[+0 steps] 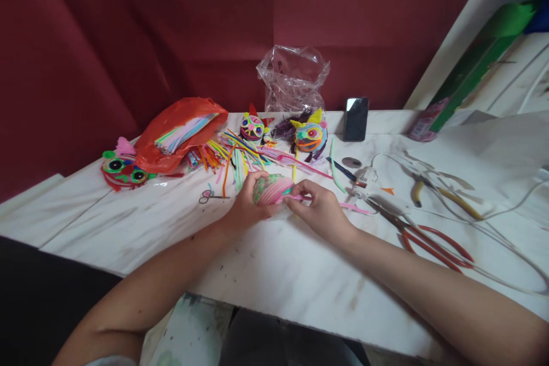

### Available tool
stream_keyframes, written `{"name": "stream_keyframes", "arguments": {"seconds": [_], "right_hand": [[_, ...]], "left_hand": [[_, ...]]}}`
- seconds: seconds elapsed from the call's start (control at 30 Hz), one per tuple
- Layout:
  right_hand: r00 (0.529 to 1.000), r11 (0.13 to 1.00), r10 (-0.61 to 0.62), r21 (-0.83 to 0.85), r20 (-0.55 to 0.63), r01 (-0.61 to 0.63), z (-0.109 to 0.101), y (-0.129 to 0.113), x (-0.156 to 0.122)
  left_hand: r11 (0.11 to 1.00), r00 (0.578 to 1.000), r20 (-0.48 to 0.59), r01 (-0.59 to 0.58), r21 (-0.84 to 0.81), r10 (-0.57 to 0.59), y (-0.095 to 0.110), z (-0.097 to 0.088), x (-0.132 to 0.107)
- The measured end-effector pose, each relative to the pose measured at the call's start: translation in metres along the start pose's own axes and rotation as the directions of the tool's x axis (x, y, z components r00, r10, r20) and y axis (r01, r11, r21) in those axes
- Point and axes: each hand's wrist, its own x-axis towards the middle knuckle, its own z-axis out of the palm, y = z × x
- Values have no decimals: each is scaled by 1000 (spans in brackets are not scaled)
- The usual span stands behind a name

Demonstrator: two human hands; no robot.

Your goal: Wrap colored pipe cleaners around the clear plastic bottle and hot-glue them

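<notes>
My left hand (250, 201) is closed round a rounded ball-like piece (274, 189), pink-striped on its near side and speckled green on top. Against the right side of that piece, my right hand (315, 204) pinches a pink pipe cleaner (358, 208), whose free end trails to the right over the table. Small scissors (211, 197) lie just left of my left hand. Behind both hands spreads a heap of many-coloured pipe cleaners (240, 151).
Finished animal heads (310, 134) stand at the back, near a red bag (180, 114), a clear plastic bag (294, 77) and an upright phone (355, 119). At right lie a white glue gun (365, 178), red-handled scissors (437, 246), yellow-handled pliers (458, 204) and looping cables.
</notes>
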Motion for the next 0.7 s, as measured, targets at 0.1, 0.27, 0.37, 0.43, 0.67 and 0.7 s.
{"name": "stream_keyframes", "arguments": {"seconds": [0.1, 0.27, 0.37, 0.43, 0.67, 0.7], "right_hand": [[1000, 1000, -4, 21, -16, 4, 1, 0, -2], [1000, 999, 24, 36, -14, -23, -2, 2, -1], [1000, 999, 19, 30, -9, -19, -3, 4, 0], [1000, 999, 21, 25, 6, -21, -3, 5, 0], [999, 999, 32, 14, 37, -32, -2, 7, -1], [999, 1000, 22, 13, 33, -22, -2, 6, -1]], "left_hand": [[999, 998, 33, 48, 15, -48, 0, 0, 0], [997, 1000, 5, -30, 66, 30, -3, -2, 0], [989, 993, -9, -115, 95, 116, -5, -2, 1], [981, 988, 0, -153, 119, 154, -6, -2, 0], [976, 984, 47, -176, 126, 171, -4, -3, 1], [977, 985, 48, -171, 130, 166, -4, -3, 2]]}}
